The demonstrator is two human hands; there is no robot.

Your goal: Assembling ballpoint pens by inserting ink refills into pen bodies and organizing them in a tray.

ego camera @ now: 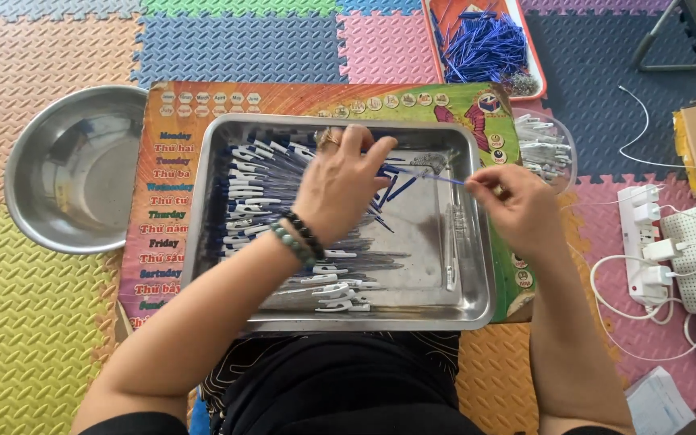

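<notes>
Blue refill (437,178) pinched between both hands: left hand (340,189) and right hand (517,205), above steel tray (477,266) of pens (259,193).

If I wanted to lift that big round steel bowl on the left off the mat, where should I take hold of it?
Probably by its rolled rim. The steel bowl sits upright on the foam mat with its mouth facing up, and its walls look smooth and sloping, so they would likely slip. Come from above on its left edge, which is free; its right edge sits close to the printed board under the metal tray.
</notes>
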